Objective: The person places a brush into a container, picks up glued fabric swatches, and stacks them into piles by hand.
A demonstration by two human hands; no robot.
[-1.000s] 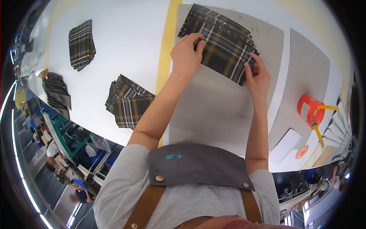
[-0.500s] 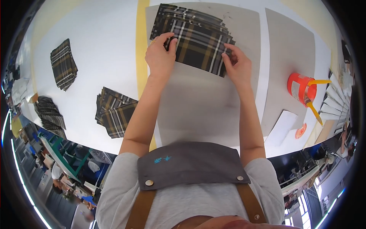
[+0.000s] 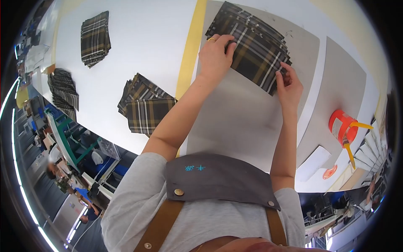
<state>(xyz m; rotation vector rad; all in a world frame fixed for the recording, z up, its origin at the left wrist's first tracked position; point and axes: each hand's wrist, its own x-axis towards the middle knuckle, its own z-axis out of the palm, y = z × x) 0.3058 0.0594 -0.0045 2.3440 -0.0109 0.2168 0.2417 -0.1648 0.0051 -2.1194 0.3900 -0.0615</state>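
Dark plaid fabric pieces (image 3: 243, 25) lie fanned in overlapping layers on a grey board (image 3: 241, 113) in front of me. The nearest plaid fabric piece (image 3: 258, 61) is on top, its front edge slanting down to the right. My left hand (image 3: 215, 59), with a ring on one finger, has its thumb and fingers closed at this piece's left edge. At the right edge my right hand (image 3: 290, 87) pinches a corner between thumb and fingers. Whether either hand lifts the fabric off the layers below, I cannot tell.
To the left lie two plaid stacks (image 3: 95, 38) (image 3: 151, 113) and a darker pile (image 3: 64, 90) at the table's edge. A yellow strip (image 3: 192, 54) runs beside the board. A red tub (image 3: 342, 124) with yellow-handled brushes stands right, near a white card (image 3: 315, 161) and a red lid (image 3: 330, 171).
My view has turned, so the table and its contents appear shifted and tilted. Both hands stay at the same edges of the top plaid piece.
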